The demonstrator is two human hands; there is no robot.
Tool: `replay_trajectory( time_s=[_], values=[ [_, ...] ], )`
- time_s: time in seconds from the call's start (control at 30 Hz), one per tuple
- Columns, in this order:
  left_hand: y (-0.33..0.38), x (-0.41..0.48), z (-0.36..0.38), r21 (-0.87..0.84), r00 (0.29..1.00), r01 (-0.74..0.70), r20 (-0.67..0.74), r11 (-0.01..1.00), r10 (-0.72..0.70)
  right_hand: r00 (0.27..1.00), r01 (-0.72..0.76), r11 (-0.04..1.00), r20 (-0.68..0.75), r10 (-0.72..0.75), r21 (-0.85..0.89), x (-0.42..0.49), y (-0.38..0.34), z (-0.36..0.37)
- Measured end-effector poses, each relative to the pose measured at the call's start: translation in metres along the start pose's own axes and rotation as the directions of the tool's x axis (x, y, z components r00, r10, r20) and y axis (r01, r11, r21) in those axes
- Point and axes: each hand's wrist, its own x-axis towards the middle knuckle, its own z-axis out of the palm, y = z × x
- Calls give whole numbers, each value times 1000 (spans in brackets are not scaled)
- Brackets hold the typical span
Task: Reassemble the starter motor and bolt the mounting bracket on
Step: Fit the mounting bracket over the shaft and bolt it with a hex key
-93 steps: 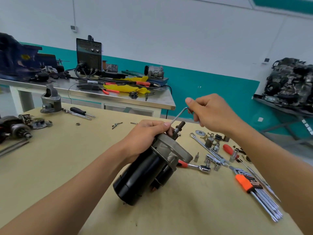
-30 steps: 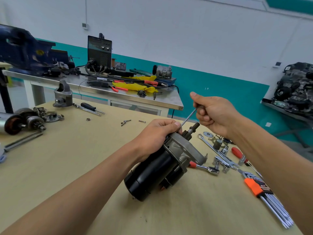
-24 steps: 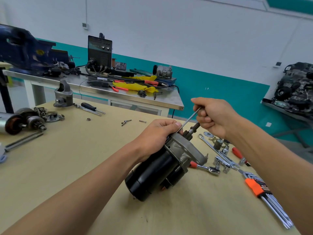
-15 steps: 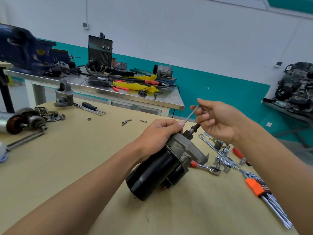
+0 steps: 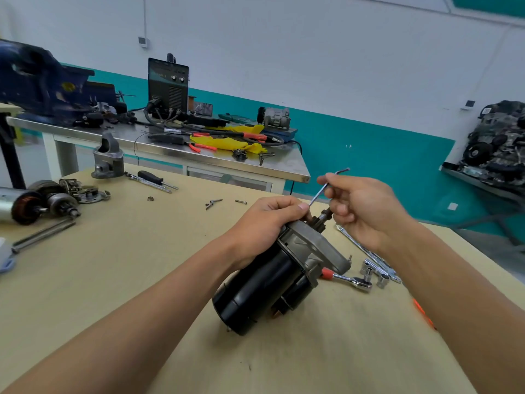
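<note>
One black starter motor [image 5: 272, 277], propped at a tilt on the tan desk [image 5: 113, 265], rear end down, grey end housing [image 5: 309, 243] up. Left hand [image 5: 264, 223] curled round the housing rim, steadying it. Right hand [image 5: 366, 209] pinching one L-shaped hex key [image 5: 319, 193], long arm slanting down toward the housing face, tip hidden behind the left thumb. Probably midway: body and housing joined, a housing screw being driven. Likely left to fit: one grey cast bracket [image 5: 108, 163], standing well apart at the desk's far left. Just beside the motor: one ratchet [image 5: 349, 280], two loose sockets [image 5: 369, 270], one spanner [image 5: 353, 240].
</note>
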Motion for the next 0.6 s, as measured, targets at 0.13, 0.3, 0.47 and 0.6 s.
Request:
replay_trajectory(
  time_s=[0.13, 0.3, 0.47, 0.6],
  values=[
    [1, -1, 2, 17, 1000, 7, 3, 1000, -8, 999, 3, 998, 47, -6, 63, -3, 9, -7],
    [0, -1, 3, 12, 1000, 5, -7, 1000, -5, 992, 73, 995, -107, -66, 69, -6, 12, 2],
    [-1, 1, 1, 40, 1000, -15, -3, 999, 15, 985, 102, 986, -152, -81, 133, -11, 14, 10],
    [-3, 1, 1, 2, 1000, -11, 3, 1000, 11, 999, 20, 977, 27, -27, 212, -15, 16, 9]
  ],
)
